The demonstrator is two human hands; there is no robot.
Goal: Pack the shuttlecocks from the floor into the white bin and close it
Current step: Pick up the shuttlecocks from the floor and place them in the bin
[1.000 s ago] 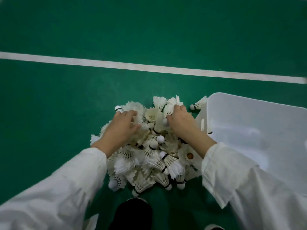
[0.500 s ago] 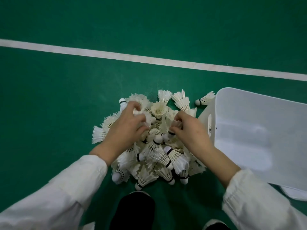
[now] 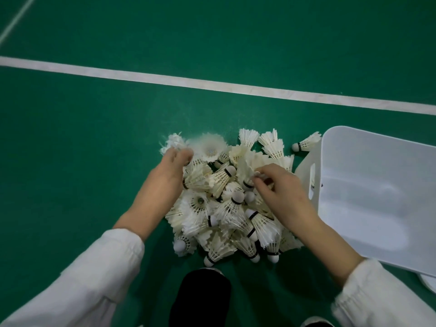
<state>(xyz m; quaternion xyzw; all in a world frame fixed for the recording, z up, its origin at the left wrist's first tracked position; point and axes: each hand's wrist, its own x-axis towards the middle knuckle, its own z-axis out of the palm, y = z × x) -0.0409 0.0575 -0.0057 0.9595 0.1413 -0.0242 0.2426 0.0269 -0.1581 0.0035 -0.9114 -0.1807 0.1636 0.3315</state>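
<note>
Fingertips (image 3: 266,172) of my right hand (image 3: 283,197) are bunched together, pinching the feather skirt of a cream shuttlecock (image 3: 245,171) near the top of the pile of white feather shuttlecocks (image 3: 226,208). My left hand (image 3: 162,182) reaches along the pile's far left edge. Its fingers (image 3: 180,156) lie close side by side against the feathers, but they are blurred, so I cannot tell whether they grip anything.

The pile sits on the green court floor (image 3: 94,138), touching the handle wall of the white plastic bin (image 3: 377,185) on my right. No shuttlecock shows on the bin's white surface, so I judge the packing has barely begun.

What worries me is the pinch. Feathers are thin and slippery, so the cream shuttlecock could slide out, or its skirt could crease. The heap looks tangled, so a lift may drag neighbours along and drop them short of the bin. A quick left-hand scoop could scatter the light ones outward. The stray shuttlecock (image 3: 306,145) behind the bin's corner is easy to miss.
</note>
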